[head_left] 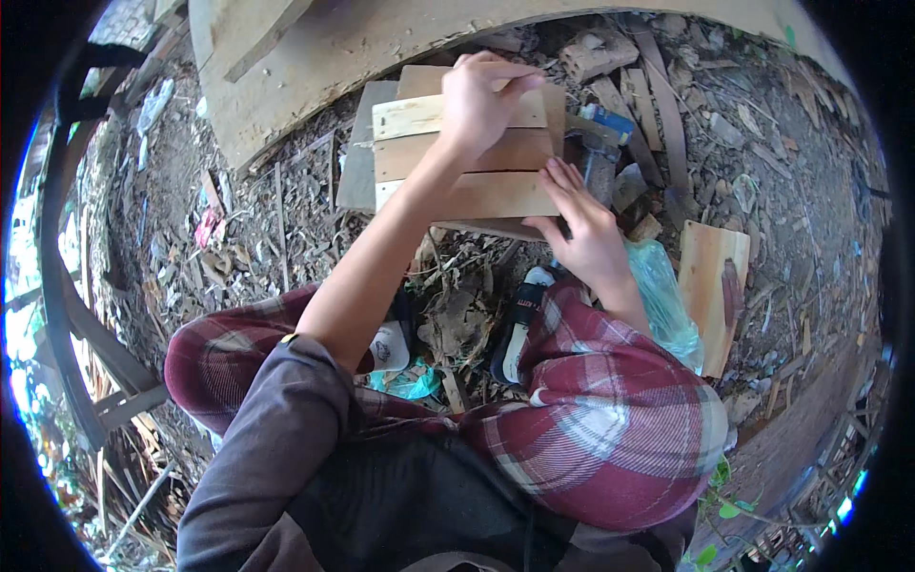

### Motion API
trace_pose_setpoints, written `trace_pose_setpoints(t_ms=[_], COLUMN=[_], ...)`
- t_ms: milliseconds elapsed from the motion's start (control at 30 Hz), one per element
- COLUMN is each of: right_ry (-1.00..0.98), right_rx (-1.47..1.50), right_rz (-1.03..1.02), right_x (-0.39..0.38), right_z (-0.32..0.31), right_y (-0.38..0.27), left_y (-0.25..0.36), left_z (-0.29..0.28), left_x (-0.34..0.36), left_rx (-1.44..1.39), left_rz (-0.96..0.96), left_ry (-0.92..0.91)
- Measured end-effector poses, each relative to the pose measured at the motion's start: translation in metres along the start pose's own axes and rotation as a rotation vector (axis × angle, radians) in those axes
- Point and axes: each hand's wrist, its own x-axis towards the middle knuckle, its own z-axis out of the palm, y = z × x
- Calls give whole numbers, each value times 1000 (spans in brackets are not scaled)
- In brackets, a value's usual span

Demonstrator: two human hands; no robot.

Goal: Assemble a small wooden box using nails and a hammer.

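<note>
Hand check: left hand (479, 103) with thumb and fingertips drawn together, over the far right part of the slatted wood panel (410, 157), can't tell if anything small's pinched in there. Left forearm (381, 243) angled up from the near left, right across the panel, wrist bent a bit. Right hand (589, 238) not closed on anything, fingers stretched out against the right end of the near slat (477, 197), thumb apart at the near edge. Panel sitting on a weathered board (357, 157), just beyond the plaid-covered legs (610, 410).
</note>
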Motion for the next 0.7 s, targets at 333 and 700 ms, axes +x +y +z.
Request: trace_pose_setpoints(t_ms=[333,700], right_ry=[-7,33], right_rx=[22,22], right_rz=[19,18], right_x=[-2,-3], right_z=[0,3], right_y=[4,5], left_y=[-1,2], left_z=[-13,-11], left_x=[-15,-14], left_rx=[-102,100], left_rz=[-64,106], left_ry=[-292,-330])
